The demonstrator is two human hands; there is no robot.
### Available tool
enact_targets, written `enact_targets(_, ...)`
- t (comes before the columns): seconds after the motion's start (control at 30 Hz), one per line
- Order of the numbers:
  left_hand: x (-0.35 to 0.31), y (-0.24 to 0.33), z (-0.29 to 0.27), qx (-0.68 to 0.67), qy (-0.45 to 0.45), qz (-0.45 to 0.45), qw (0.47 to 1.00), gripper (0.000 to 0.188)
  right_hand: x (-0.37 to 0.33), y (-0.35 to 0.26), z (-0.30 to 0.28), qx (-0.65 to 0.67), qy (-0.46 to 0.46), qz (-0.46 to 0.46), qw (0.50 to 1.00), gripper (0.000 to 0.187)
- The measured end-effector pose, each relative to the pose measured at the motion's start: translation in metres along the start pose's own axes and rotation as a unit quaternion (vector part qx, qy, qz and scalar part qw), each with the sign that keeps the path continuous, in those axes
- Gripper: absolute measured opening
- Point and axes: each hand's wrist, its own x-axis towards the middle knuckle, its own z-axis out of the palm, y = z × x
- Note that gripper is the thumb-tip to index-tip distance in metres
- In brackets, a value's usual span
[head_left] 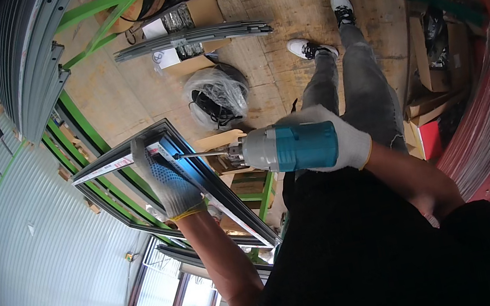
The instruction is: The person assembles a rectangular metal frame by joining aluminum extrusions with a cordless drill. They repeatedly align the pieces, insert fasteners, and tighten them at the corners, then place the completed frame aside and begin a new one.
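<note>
Two gloved hands at work: right hand (347, 135) clamped on a teal drill (296, 146), left hand (171, 182) clamped on the dark frame (214, 184) near its upper corner. Frame sits over the green rack (84, 122); its support is unclear. Long bit (202, 154) points at the frame beside that corner; contact cannot be told. Step in hand, judged: drilling or fastening. Next move probably calls for straight, steady pressure.

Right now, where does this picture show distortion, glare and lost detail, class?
Head view: the pale wall curves near the rim; head view: a blue gleam shows on the dark frame beside the left hand; head view: the black shirt shows little detail.
</note>
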Motion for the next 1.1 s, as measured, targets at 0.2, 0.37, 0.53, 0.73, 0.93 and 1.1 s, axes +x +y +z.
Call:
enact_targets(0.2, 0.000, 0.001, 0.002, -0.034, -0.016, -0.010, 0.999, 0.037, 0.019, -0.013, -0.024, -0.089, -0.039, -0.021, 0.995, 0.052)
enact_targets(0.37, 0.010, -0.001, -0.002, -0.033, -0.014, -0.013, 0.999, 0.041, 0.021, -0.027, -0.015, 0.002, -0.021, 0.088, 0.996, 0.054)
enact_targets(0.53, 0.013, -0.003, -0.005, -0.052, -0.016, -0.019, 0.998, 0.042, 0.020, -0.030, -0.013, 0.042, -0.017, 0.086, 0.995, 0.052)
enact_targets(0.73, 0.007, 0.000, 0.002, -0.066, 0.001, -0.032, 0.997, 0.041, 0.017, -0.026, -0.010, 0.012, -0.020, 0.066, 0.998, 0.051)
enact_targets(0.93, 0.003, -0.001, 0.010, -0.054, 0.009, 0.025, 0.998, 0.040, 0.017, -0.020, -0.016, -0.087, -0.032, 0.047, 0.995, 0.051)
enact_targets(1.1, 0.009, 0.000, 0.003, -0.055, 0.002, -0.016, 0.998, 0.041, 0.018, -0.022, -0.013, -0.023, -0.018, 0.031, 0.999, 0.055)
